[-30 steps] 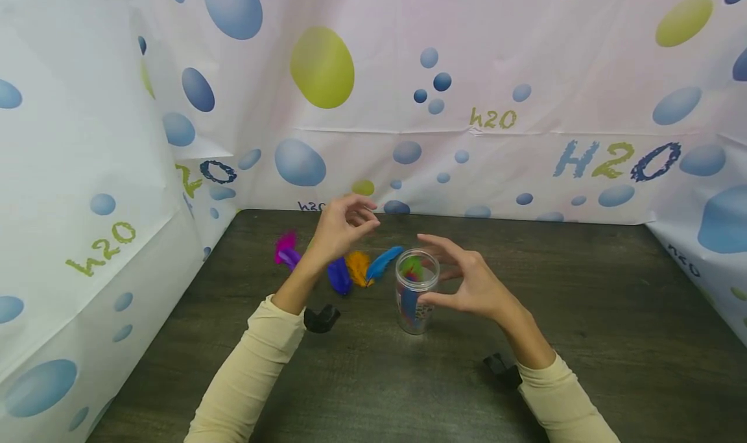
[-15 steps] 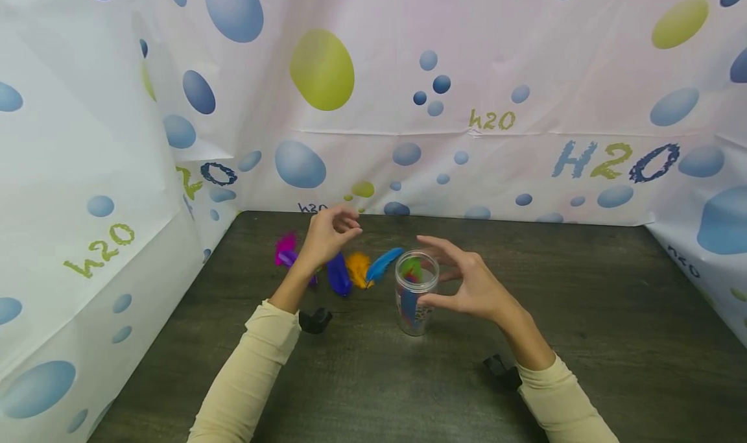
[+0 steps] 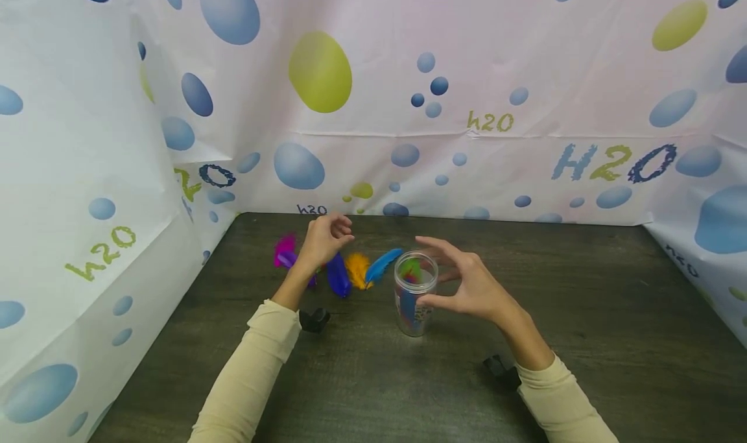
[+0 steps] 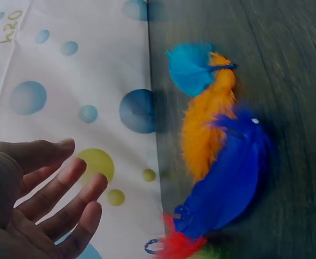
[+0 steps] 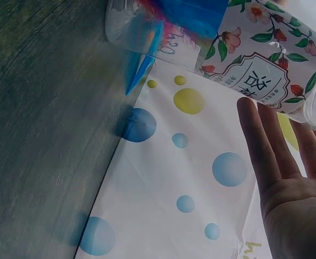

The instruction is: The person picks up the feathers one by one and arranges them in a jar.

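Observation:
A clear jar (image 3: 410,307) without a lid stands upright on the table, with green, red and blue feathers inside. My right hand (image 3: 469,281) holds it from the right, thumb at the near side and fingers around the back. In the right wrist view the fingertips lie at the jar's flowered label (image 5: 271,59). Over the loose feathers, my left hand (image 3: 323,240) hovers with relaxed, slightly bent fingers and nothing in them. Near it lie a dark blue feather (image 3: 338,275), an orange feather (image 3: 357,270), a light blue feather (image 3: 382,265), a purple feather (image 3: 287,258) and a magenta feather (image 3: 284,244).
In the left wrist view a red feather (image 4: 180,243) shows beside the dark blue one, with a bit of green below. A white sheet (image 3: 373,106) with printed bubbles walls the dark wooden table (image 3: 373,391) at the back and sides.
My left hand has moved left and slightly nearer, away from the jar and over the feathers, then slowed. The right hand and the jar have stayed in place.

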A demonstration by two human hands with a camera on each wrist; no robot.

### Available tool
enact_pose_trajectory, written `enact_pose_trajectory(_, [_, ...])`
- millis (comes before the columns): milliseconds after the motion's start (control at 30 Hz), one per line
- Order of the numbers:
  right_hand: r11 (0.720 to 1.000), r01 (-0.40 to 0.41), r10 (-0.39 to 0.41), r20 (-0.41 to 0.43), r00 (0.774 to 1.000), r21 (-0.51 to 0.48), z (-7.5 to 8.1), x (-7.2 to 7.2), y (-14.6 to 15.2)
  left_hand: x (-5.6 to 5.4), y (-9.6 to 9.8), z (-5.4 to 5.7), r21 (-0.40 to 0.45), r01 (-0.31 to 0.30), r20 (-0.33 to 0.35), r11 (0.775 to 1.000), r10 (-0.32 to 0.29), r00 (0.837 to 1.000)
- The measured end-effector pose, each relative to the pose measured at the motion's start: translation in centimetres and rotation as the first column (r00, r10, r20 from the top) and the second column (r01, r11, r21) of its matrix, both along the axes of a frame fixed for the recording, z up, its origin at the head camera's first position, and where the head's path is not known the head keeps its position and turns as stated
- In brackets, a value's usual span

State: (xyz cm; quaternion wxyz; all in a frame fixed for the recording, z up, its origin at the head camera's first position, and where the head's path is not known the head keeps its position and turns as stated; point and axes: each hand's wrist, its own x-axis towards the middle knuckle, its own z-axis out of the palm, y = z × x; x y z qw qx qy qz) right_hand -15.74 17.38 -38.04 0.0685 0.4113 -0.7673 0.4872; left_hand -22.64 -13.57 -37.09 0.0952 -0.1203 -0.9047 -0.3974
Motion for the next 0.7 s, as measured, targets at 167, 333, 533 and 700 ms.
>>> enact_pose_trajectory(167, [1.0, -0.001, 0.001, 0.002, 1.0, 0.0, 0.1, 0.0, 0.0, -0.1, -0.6, -0.5, -0.052, -0.064, -0.003, 0.997, 0.063, 0.998])
enact_pose_trajectory(333, [1.0, 0.0, 0.0, 0.006, 1.0, 0.0, 0.2, 0.0, 0.0, -0.3, -1.6, -1.0, -0.066, -0.099, 0.024, 0.993, 0.101, 0.995])
enact_pose_trajectory(533, [1.0, 0.008, -0.008, 0.022, 1.0, 0.007, 0.2, 0.0, 0.0, -0.6, -2.9, -1.5, -0.081, -0.127, 0.046, 0.989, 0.131, 0.99])
enact_pose_trajectory(700, [1.0, 0.007, -0.007, 0.019, 1.0, 0.007, 0.1, 0.0, 0.0, -0.7, -3.7, -2.1, -0.081, -0.179, 0.089, 0.981, 0.186, 0.979])
